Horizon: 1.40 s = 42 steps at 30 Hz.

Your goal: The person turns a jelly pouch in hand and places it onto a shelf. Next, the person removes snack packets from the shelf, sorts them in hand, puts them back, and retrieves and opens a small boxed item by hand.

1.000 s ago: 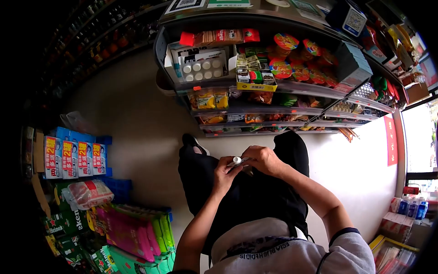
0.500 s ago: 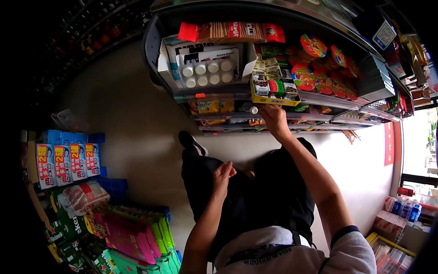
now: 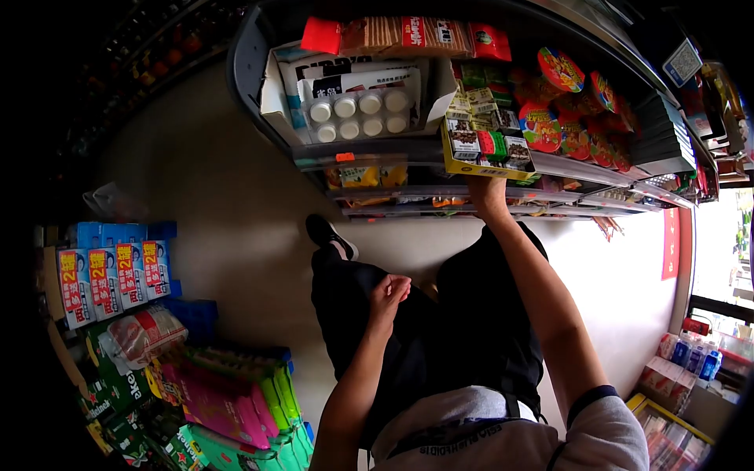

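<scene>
My right hand [image 3: 488, 193] reaches into the shelving beneath a yellow display box [image 3: 481, 169] of small packets. Its fingers are hidden under the box and the shelf edge, so what they hold does not show. My left hand [image 3: 388, 298] rests over my left thigh, its fingers curled in and nothing visible in them. Left of the yellow box, a blister sheet of white round pieces [image 3: 345, 106] leans in an open white carton [image 3: 276, 102]. Red round-lidded cups [image 3: 540, 128] stand to the right of the yellow box.
A long red-ended pack [image 3: 408, 35] lies along the top of the shelf. Blue-and-white cartons [image 3: 106, 282], green beer cases [image 3: 110, 392] and pink packs [image 3: 216, 404] are stacked at left. Bottles [image 3: 695, 357] stand on boxes at lower right.
My right hand has moved up and deeper under the yellow box, and its fingers have gone out of sight. The small white round-ended item beside its fingertips no longer shows. My left hand barely moved.
</scene>
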Each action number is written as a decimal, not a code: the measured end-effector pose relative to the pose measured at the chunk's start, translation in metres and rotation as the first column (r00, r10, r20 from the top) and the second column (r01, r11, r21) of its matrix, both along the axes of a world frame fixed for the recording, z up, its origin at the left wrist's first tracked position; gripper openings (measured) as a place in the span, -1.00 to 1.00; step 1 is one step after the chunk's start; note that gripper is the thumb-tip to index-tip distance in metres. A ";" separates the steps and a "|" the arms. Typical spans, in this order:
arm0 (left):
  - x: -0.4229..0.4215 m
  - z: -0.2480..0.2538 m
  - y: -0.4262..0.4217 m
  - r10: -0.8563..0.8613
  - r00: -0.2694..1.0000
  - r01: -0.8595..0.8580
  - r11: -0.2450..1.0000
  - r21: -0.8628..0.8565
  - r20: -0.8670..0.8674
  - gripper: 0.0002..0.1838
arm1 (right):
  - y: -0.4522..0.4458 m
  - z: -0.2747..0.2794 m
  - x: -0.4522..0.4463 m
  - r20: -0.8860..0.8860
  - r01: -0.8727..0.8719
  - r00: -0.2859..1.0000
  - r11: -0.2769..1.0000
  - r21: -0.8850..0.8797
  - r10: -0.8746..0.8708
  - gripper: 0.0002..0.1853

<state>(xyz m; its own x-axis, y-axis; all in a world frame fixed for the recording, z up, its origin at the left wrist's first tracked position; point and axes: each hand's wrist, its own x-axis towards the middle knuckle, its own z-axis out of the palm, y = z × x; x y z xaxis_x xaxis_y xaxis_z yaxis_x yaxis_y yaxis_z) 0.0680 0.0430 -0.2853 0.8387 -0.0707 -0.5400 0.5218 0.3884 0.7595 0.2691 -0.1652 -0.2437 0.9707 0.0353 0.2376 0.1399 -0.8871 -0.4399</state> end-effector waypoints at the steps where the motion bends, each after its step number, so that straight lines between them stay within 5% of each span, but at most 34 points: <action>1: 0.000 0.001 0.000 -0.003 1.000 0.003 1.000 -0.003 -0.007 -0.86 | -0.003 0.001 0.000 0.031 -0.015 0.999 1.000 -0.025 0.016 -0.66; 4: 0.000 0.002 -0.001 -0.017 1.000 0.016 1.000 -0.013 -0.021 -0.87 | -0.001 0.013 -0.012 0.030 -0.004 1.000 0.974 0.226 -0.003 -0.67; 6: 0.000 0.000 0.001 -0.033 0.999 0.032 0.999 -0.026 -0.024 -0.88 | 0.018 0.021 -0.032 0.353 0.012 0.926 0.945 0.326 -0.133 -0.64; 7: 0.001 -0.001 0.000 -0.032 0.999 0.032 0.999 -0.021 -0.029 -0.87 | 0.028 0.037 -0.045 0.228 -0.054 0.973 0.912 0.406 -0.044 -0.63; 10: -0.001 -0.002 0.001 -0.034 0.999 0.034 0.999 -0.003 -0.035 -0.86 | 0.048 0.037 -0.048 0.235 -0.455 0.877 0.881 0.132 0.419 -0.64; 13: -0.001 -0.002 0.001 -0.057 0.998 0.058 0.998 0.001 -0.026 -0.85 | 0.063 0.009 -0.034 0.135 -0.420 0.892 0.901 -0.112 0.432 -0.53; 17: 0.001 -0.001 0.002 -0.063 0.998 0.063 0.998 -0.005 -0.028 -0.84 | 0.074 -0.004 -0.017 -0.083 -0.387 0.920 0.920 -0.056 0.382 -0.59; 24: 0.000 -0.005 0.000 -0.088 0.996 0.088 0.996 0.020 -0.036 -0.85 | 0.059 -0.003 -0.019 0.055 -0.413 0.909 0.911 -0.005 0.413 -0.77; 27: 0.000 -0.008 0.001 -0.091 0.996 0.091 0.995 0.031 -0.027 -0.85 | 0.059 0.009 -0.023 -0.125 -0.380 0.921 0.922 -0.075 0.370 -0.78; 30: -0.003 -0.008 0.002 -0.082 0.996 0.083 0.996 0.035 -0.021 -0.86 | 0.054 0.011 -0.026 0.225 -0.395 0.890 0.917 -0.047 0.395 -0.78; 34: -0.007 -0.011 0.006 -0.079 0.997 0.080 0.996 0.039 -0.009 -0.87 | 0.027 0.029 -0.047 0.252 -0.314 0.930 0.936 0.159 0.269 -0.74; 38: -0.008 -0.012 0.005 -0.097 0.995 0.096 0.994 0.043 0.007 -0.87 | 0.018 0.054 -0.041 0.200 0.045 0.964 0.848 0.528 -0.176 -0.72; 39: -0.008 -0.012 0.004 -0.100 0.995 0.099 0.994 0.046 0.013 -0.87 | 0.009 0.044 -0.029 0.277 -0.057 0.958 0.888 0.456 -0.080 -0.73; 40: -0.008 -0.012 0.004 -0.105 0.994 0.105 0.993 0.060 0.000 -0.87 | 0.001 0.048 -0.023 0.026 -0.061 0.998 0.883 0.464 0.055 -0.69; 42: -0.007 -0.013 0.003 -0.112 0.993 0.114 0.990 0.088 -0.024 -0.86 | 0.006 0.026 -0.009 0.122 -0.111 0.991 0.776 0.620 0.045 -0.73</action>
